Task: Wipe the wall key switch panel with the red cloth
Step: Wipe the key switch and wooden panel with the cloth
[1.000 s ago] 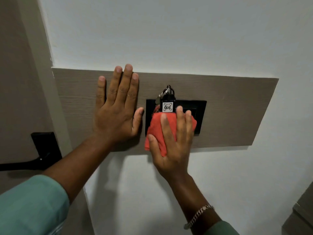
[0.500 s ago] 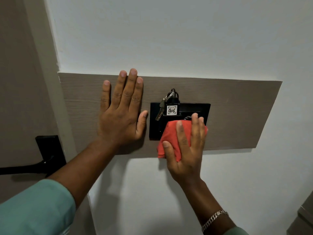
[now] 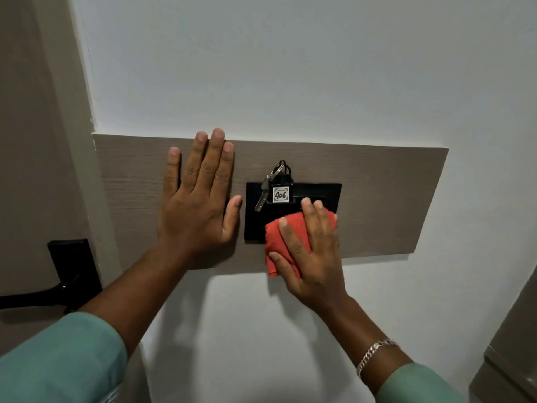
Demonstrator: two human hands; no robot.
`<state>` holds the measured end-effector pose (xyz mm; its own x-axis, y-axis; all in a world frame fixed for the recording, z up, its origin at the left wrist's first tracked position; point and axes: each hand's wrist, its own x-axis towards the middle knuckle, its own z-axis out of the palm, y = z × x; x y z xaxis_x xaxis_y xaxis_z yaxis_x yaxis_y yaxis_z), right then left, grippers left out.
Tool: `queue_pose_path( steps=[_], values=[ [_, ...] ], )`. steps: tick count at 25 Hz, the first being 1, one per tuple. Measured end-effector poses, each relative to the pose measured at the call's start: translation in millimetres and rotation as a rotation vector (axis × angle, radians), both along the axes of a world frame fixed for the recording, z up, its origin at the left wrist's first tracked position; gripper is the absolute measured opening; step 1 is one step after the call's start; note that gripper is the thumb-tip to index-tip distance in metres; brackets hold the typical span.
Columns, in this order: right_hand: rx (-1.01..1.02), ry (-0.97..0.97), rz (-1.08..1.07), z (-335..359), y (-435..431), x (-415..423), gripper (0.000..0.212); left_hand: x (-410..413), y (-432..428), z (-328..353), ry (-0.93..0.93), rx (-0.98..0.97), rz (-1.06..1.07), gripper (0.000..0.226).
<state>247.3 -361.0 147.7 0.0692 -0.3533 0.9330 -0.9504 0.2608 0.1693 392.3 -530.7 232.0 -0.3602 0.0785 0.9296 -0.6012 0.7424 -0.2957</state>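
Lower right part of the panel [image 3: 255,216] is hidden under the cloth [image 3: 293,228] and right hand [image 3: 311,257]. Small print above "406" on the tag [image 3: 281,195] is too small to read. Door handle [image 3: 32,295] is cut off at left edge. Both sleeves [image 3: 58,362] run out of frame.

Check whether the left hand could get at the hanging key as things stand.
Probably yes. The left hand lies flat on the wooden board, thumb beside the black panel. The key hangs bare at the panel's left; the right hand and red cloth sit lower right.
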Motion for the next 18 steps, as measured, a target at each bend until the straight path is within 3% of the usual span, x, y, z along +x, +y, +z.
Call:
queue_pose_path(
  steps=[7,11,14,18],
  values=[
    [-0.030,-0.240,-0.001,3.1,9.4,-4.4,0.070,2.9,9.2,0.6,-0.032,0.125,-0.025,0.075],
    [0.038,-0.287,0.003,5.7,15.8,2.1,0.072,3.8,66.6,-31.6,0.181,0.403,-0.358,0.063],
    [0.079,-0.326,0.033,7.3,19.4,2.0,0.074,-8.1,126.6,-55.0,0.326,0.793,-0.638,0.039],
    [0.087,-0.442,0.128,10.0,23.6,6.7,0.089,-26.3,157.2,-44.7,0.432,1.378,-0.775,0.032]
  ],
)
